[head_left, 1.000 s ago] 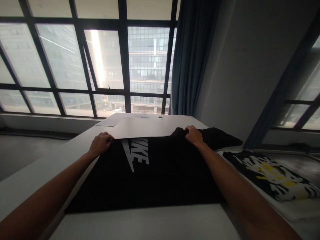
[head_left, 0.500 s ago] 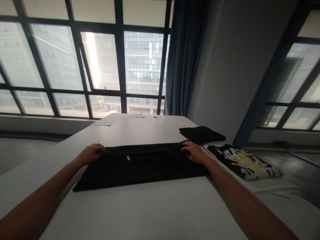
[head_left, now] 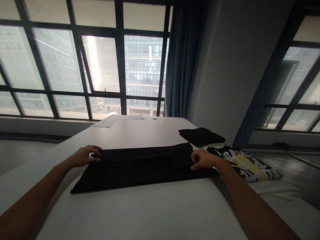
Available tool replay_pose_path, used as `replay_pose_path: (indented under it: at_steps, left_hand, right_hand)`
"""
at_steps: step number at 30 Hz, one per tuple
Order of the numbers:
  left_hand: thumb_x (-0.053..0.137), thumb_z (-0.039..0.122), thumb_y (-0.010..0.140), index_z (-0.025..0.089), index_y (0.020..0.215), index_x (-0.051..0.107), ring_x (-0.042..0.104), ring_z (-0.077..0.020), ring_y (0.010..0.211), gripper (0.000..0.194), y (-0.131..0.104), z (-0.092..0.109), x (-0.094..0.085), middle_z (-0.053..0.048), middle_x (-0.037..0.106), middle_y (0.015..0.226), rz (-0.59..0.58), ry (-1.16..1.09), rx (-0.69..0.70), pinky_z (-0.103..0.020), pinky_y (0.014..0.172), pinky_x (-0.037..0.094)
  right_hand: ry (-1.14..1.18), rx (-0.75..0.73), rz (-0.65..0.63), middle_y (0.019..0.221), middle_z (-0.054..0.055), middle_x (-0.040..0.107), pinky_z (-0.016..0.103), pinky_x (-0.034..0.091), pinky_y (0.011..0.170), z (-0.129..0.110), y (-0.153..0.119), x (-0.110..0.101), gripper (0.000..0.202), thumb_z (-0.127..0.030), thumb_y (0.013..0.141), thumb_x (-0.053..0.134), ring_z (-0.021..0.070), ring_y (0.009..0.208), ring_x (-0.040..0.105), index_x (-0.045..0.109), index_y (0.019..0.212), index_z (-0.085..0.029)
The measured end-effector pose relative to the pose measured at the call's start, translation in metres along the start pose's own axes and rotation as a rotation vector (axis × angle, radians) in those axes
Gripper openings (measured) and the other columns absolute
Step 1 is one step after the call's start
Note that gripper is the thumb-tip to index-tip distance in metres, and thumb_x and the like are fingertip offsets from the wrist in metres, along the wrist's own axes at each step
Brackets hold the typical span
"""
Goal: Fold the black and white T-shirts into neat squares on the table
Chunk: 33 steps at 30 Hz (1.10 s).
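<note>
A black garment (head_left: 150,173) lies spread across the white table in front of me, its far part folded over in a long flap (head_left: 140,154). At the flap's left end, my left hand (head_left: 86,156) pinches the cloth between thumb and fingers. My right hand (head_left: 203,159) has its fingers curled around the right end of the same flap. The near edge of the garment rests flat on the tabletop.
The white table (head_left: 140,213) stretches toward the windows, with paper sheets (head_left: 106,122) at its far left. To the right are a folded black cloth (head_left: 202,136) and a folded black shirt with white and yellow print (head_left: 250,163). A blue curtain (head_left: 178,66) hangs behind.
The folded flap has come nearer to me and now covers the small white tag. My right hand has shifted right and nearer, and my left hand slightly left.
</note>
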<state>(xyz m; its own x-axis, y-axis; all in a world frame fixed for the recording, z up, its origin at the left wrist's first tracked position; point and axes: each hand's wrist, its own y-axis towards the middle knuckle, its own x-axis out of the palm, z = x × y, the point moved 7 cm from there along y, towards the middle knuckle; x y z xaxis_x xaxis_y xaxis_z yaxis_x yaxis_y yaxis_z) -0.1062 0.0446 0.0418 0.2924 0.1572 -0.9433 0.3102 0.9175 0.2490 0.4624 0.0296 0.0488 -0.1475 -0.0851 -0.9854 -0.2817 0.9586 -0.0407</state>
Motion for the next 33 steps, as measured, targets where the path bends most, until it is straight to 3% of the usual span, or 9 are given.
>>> replay_pose_path:
  at_steps: [4, 6, 9, 12, 16, 20, 22, 28, 33]
  left_hand:
    - [0.049, 0.079, 0.076, 0.028, 0.102, 0.075, 0.058, -0.0304, 0.117, 0.062, 0.002, 0.031, 0.010, -0.004, 0.066, 0.127, -0.048, -0.075, 0.041, -0.043, 0.102, 0.045]
    - [0.043, 0.075, 0.082, 0.027, 0.119, 0.069, 0.055, -0.0297, 0.124, 0.065, 0.005, 0.047, 0.025, -0.005, 0.062, 0.134, -0.085, -0.097, 0.077, -0.043, 0.107, 0.040]
    - [0.044, 0.072, 0.085, 0.027, 0.139, 0.053, 0.041, -0.0316, 0.137, 0.072, 0.009, 0.057, 0.050, -0.006, 0.046, 0.149, -0.179, -0.076, 0.099, -0.047, 0.113, 0.031]
    - [0.043, 0.072, 0.085, 0.029, 0.146, 0.044, 0.033, -0.0332, 0.141, 0.075, 0.009, 0.047, 0.060, -0.005, 0.034, 0.156, -0.240, -0.045, 0.076, -0.051, 0.115, 0.024]
    - [0.043, 0.075, 0.082, 0.029, 0.146, 0.044, 0.033, -0.0353, 0.141, 0.079, 0.004, 0.017, 0.052, -0.005, 0.033, 0.157, -0.255, -0.021, -0.027, -0.051, 0.115, 0.025]
    - [0.042, 0.074, 0.080, 0.021, 0.147, 0.043, 0.033, -0.0340, 0.142, 0.085, 0.000, -0.007, 0.044, -0.010, 0.033, 0.156, -0.258, 0.003, -0.139, -0.049, 0.115, 0.026]
    - [0.040, 0.073, 0.080, 0.018, 0.147, 0.042, 0.033, -0.0333, 0.141, 0.086, -0.001, -0.015, 0.043, -0.012, 0.031, 0.157, -0.257, 0.032, -0.196, -0.049, 0.116, 0.026]
    - [0.044, 0.076, 0.074, 0.016, 0.143, 0.049, 0.045, -0.0364, 0.133, 0.091, -0.003, -0.034, 0.041, -0.014, 0.042, 0.151, -0.240, 0.064, -0.334, -0.045, 0.109, 0.039]
    - [0.045, 0.072, 0.076, 0.012, 0.138, 0.053, 0.050, -0.0395, 0.128, 0.087, -0.005, -0.031, 0.037, -0.019, 0.048, 0.146, -0.216, 0.122, -0.412, -0.049, 0.102, 0.043]
  right_hand:
    - [-0.047, 0.039, 0.174, 0.094, 0.007, 0.069, 0.030, 0.045, 0.073, -0.030, -0.008, -0.022, 0.048, -0.068, 0.075, 0.060, 0.0222, 0.084, 0.064, 0.067, 0.072, -0.020]
    - [-0.088, 0.084, 0.220, 0.104, 0.010, 0.069, 0.033, 0.046, 0.077, -0.044, -0.009, -0.023, 0.051, -0.066, 0.086, 0.048, 0.0252, 0.092, 0.064, 0.071, 0.090, -0.020]
    - [-0.147, 0.184, 0.051, 0.127, 0.016, 0.061, 0.039, 0.046, 0.088, -0.055, -0.005, 0.005, 0.059, -0.058, 0.090, 0.047, 0.0325, 0.112, 0.060, 0.057, 0.132, -0.018]
    - [-0.191, 0.226, -0.101, 0.138, 0.020, 0.052, 0.043, 0.043, 0.095, -0.060, 0.000, 0.038, 0.067, -0.056, 0.091, 0.046, 0.0367, 0.120, 0.055, 0.044, 0.145, -0.015]
    - [-0.182, 0.150, -0.009, 0.148, 0.019, 0.042, 0.044, 0.038, 0.102, -0.075, 0.022, 0.057, 0.064, -0.054, 0.097, 0.033, 0.0361, 0.129, 0.047, 0.040, 0.148, -0.016]
    - [-0.215, 0.162, 0.200, 0.154, 0.019, 0.033, 0.050, 0.020, 0.113, -0.095, 0.051, 0.045, 0.064, -0.051, 0.099, 0.029, 0.0350, 0.143, 0.026, 0.034, 0.151, -0.013]
    - [-0.223, 0.195, 0.262, 0.153, 0.020, 0.035, 0.054, 0.021, 0.110, -0.112, 0.058, 0.034, 0.065, -0.051, 0.098, 0.029, 0.0370, 0.140, 0.029, 0.033, 0.151, -0.014]
    - [-0.070, 0.083, -0.064, 0.145, 0.017, 0.045, 0.053, 0.037, 0.099, -0.180, 0.065, 0.053, 0.071, -0.065, 0.090, 0.036, 0.0382, 0.125, 0.049, 0.040, 0.147, -0.023]
    - [-0.130, -0.067, -0.023, 0.149, 0.015, 0.042, 0.059, 0.021, 0.108, -0.183, 0.091, 0.062, 0.063, -0.058, 0.094, 0.028, 0.0379, 0.136, 0.035, 0.043, 0.146, -0.024]
